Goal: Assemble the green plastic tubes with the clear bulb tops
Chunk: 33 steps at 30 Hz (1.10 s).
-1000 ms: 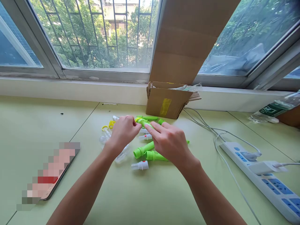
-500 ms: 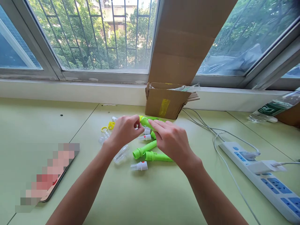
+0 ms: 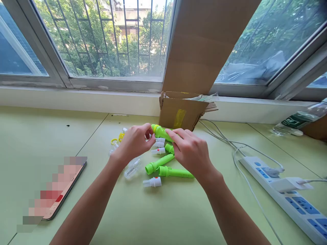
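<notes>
My right hand (image 3: 192, 153) holds a green threaded plastic tube (image 3: 163, 132), its fingers closed along it. Around the tube's left end is a yellow ring (image 3: 154, 128). Just left of that end is my left hand (image 3: 135, 141), thumb and fingers pinched; whatever is between them is hidden. Below my hands lie more green tubes (image 3: 178, 172) and several white pieces with clear tips (image 3: 154, 182). Clear plastic caps (image 3: 132, 168) and yellow rings (image 3: 114, 141) lie beside and partly behind my left hand.
A cardboard box (image 3: 182, 112) with plastic bags stands against the sill behind my hands. On the right are a white power strip (image 3: 278, 197) with cables and a tilted plastic bottle (image 3: 293, 120). A phone (image 3: 65, 190) lies at left on the pale green table (image 3: 153, 217).
My left hand has drawn slightly off the tube's end, so the yellow ring and threads now show more. My right hand has shifted slightly right.
</notes>
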Motion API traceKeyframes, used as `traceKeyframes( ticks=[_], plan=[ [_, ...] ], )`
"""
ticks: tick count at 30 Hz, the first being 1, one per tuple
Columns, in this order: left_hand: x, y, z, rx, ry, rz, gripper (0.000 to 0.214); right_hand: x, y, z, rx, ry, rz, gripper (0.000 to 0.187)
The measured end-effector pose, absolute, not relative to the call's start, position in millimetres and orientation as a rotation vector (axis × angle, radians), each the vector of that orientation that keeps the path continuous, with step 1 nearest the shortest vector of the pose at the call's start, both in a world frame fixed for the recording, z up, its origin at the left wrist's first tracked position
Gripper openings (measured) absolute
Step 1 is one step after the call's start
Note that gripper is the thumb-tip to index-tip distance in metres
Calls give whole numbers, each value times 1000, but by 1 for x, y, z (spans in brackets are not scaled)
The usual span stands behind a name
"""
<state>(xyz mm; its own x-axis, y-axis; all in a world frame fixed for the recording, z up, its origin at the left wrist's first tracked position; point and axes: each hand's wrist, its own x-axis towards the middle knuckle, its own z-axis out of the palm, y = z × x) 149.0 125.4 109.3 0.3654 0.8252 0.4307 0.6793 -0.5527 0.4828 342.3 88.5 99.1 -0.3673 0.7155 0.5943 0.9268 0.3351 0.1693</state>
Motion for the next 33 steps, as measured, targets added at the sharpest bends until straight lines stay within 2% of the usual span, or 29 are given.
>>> traceKeyframes(
  ticks=[10, 18, 21, 28, 33],
  plan=[
    [152, 123, 114, 2318, 1482, 982, 18, 341, 88, 95, -1389, -2198, -887, 50],
    [160, 118, 106, 2463, 1883, 624, 18, 324, 84, 89, -1273, -2293, -1014, 38],
    [159, 119, 104, 2528, 1795, 566, 21, 323, 83, 88, -1303, -2304, -1010, 35],
    [146, 120, 113, 2458, 1543, 681, 25, 327, 83, 91, -1309, -2254, -1021, 40],
    [148, 120, 112, 2407, 1562, 718, 23, 327, 84, 88, -1301, -2252, -1003, 40]
  ],
)
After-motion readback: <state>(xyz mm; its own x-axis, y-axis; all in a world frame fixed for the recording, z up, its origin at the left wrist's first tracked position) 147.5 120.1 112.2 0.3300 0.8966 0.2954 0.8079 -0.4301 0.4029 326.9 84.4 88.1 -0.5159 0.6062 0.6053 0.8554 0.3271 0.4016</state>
